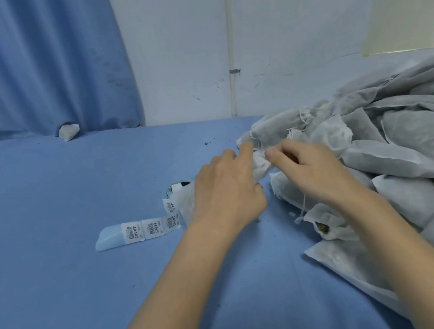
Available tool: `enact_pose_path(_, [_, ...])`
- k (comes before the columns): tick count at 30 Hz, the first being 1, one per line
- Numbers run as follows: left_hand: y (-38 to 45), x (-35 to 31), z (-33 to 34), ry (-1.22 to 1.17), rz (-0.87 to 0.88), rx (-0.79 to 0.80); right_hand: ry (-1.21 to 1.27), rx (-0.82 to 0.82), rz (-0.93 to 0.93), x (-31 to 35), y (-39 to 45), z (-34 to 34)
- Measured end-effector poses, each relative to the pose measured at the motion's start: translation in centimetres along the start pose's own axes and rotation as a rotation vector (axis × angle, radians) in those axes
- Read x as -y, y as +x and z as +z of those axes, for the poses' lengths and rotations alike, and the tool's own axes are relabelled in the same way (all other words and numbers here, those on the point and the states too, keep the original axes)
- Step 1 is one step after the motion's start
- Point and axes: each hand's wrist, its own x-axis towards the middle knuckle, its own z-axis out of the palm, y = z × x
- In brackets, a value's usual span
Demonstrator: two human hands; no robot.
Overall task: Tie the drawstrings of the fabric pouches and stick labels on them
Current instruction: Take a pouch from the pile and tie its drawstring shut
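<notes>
While pinched — pouch (259, 164) between hands

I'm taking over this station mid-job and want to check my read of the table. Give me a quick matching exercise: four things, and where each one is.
Things:
1. label strip
2. pouch neck
3. pile of pouches
4. lone pouch

Places:
A. heaped on the right of the blue table
B. at the foot of the curtain, far left
C. lying flat on the cloth, left of the left hand
D. pinched between the left hand and right hand

Pairs: 1-C, 2-D, 3-A, 4-B
</notes>
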Motion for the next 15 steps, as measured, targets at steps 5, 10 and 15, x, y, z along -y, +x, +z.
enact_pose_path(5, [0.0, -0.7, 1.8, -0.137, -0.022, 0.070, -0.043, 0.064, -0.025, -0.6, -0.2, 0.6])
enact_pose_path(10, [0.1, -1.2, 3.0, -0.523, -0.067, 0.185, -0.039, 0.060, -0.055, -1.1, -0.1, 1.0])
enact_pose_path(15, [0.0, -0.3, 3.3, -0.625, -0.069, 0.127, 0.379, 0.091, 0.070, -1.6, 0.0, 0.5])
